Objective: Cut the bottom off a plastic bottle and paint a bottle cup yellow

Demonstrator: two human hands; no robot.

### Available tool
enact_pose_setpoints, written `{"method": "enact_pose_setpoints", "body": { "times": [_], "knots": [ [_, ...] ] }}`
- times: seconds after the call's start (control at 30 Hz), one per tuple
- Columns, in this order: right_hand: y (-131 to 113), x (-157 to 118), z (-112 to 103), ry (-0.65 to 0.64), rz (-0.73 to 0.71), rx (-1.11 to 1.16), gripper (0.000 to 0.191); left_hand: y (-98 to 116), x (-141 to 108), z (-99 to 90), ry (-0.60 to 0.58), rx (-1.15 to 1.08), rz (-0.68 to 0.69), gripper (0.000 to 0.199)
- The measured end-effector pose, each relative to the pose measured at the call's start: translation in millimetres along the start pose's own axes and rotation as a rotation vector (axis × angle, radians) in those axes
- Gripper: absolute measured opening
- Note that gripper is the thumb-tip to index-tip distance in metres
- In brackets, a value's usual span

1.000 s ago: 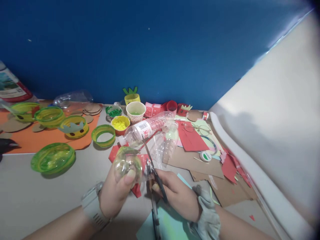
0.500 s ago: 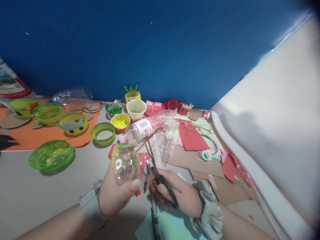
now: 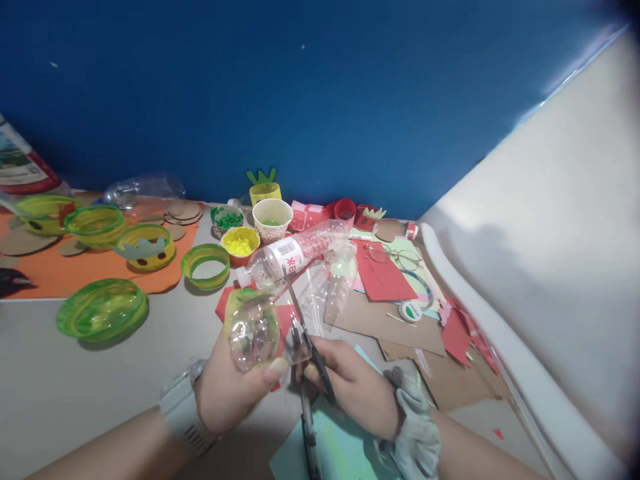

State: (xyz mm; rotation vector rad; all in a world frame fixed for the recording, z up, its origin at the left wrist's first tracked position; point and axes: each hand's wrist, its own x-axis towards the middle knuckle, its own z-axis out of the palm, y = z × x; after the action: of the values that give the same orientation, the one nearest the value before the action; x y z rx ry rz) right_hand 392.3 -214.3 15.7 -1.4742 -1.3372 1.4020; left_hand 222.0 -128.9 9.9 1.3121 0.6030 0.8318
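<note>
My left hand (image 3: 233,383) grips a clear plastic bottle piece (image 3: 255,330) with green and yellow paint showing on its far side. In my right hand (image 3: 345,380) are black-handled scissors (image 3: 300,313), their blades pointing up and away, at the right edge of the bottle piece. The blades look nearly closed. Whether plastic lies between them I cannot tell. Just beyond the hands a clear water bottle (image 3: 300,250) lies on its side. Below my right hand a pen (image 3: 309,433) rests by a pale green paper sheet (image 3: 340,447).
To the left stand painted green-yellow rings (image 3: 206,267) and a painted dish (image 3: 103,310), near orange paper (image 3: 165,280). Behind are cups of yellow (image 3: 241,243) and green (image 3: 227,219) paint. Cardboard (image 3: 385,323), red paper (image 3: 383,270) and glasses (image 3: 395,255) lie to the right.
The scissor blades have drawn together and the handles have closed in my right hand. My left hand keeps the bottle piece in nearly the same place.
</note>
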Motion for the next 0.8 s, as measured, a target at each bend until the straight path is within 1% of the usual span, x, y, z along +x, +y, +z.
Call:
{"method": "enact_pose_setpoints", "body": {
  "times": [0.1, 0.17, 0.27, 0.33, 0.37, 0.43, 0.5, 0.57, 0.67, 0.73, 0.8],
  "knots": [
    [4.6, 1.5, 0.3, -0.012, 0.090, 0.087, 0.033, -8.9, -1.4, -2.1, -0.062, -0.031, 0.017, 0.040],
    [6.6, 2.4, 0.0, -0.038, 0.111, 0.174, 0.038, -16.6, -2.9, -4.4, -0.070, -0.051, 0.031, 0.042],
    [6.1, 2.4, -1.1, -0.080, 0.076, 0.280, 0.049, -27.6, -5.3, -8.8, 0.001, -0.082, 0.076, 0.037],
    [4.3, 1.3, -2.0, -0.089, 0.060, 0.306, 0.055, -30.8, -6.1, -10.5, 0.057, -0.093, 0.098, 0.037],
    [3.2, 0.7, -2.5, -0.091, 0.048, 0.304, 0.057, -30.2, -6.0, -10.5, 0.064, -0.097, 0.105, 0.038],
    [1.3, -0.5, -3.3, -0.098, 0.006, 0.248, 0.059, -24.6, -4.8, -8.8, 0.012, -0.106, 0.106, 0.035],
    [-0.7, -1.1, -4.1, -0.113, -0.065, 0.152, 0.059, -14.4, -2.3, -5.8, -0.081, -0.121, 0.098, 0.034],
    [-2.7, -1.3, -4.8, -0.115, -0.126, 0.072, 0.058, -3.3, 0.6, -3.4, -0.145, -0.145, 0.095, 0.036],
    [-5.3, -1.6, -4.9, -0.097, -0.137, 0.022, 0.053, 6.1, 3.3, -2.9, -0.228, -0.153, 0.082, 0.034],
    [-5.7, -2.1, -4.0, -0.074, -0.113, -0.011, 0.045, 4.1, 2.7, -4.5, -0.242, -0.137, 0.066, 0.032],
    [-4.6, -2.5, -2.7, -0.038, -0.087, -0.045, 0.038, -3.1, 0.5, -6.5, -0.177, -0.118, 0.057, 0.032]
  ]
}}
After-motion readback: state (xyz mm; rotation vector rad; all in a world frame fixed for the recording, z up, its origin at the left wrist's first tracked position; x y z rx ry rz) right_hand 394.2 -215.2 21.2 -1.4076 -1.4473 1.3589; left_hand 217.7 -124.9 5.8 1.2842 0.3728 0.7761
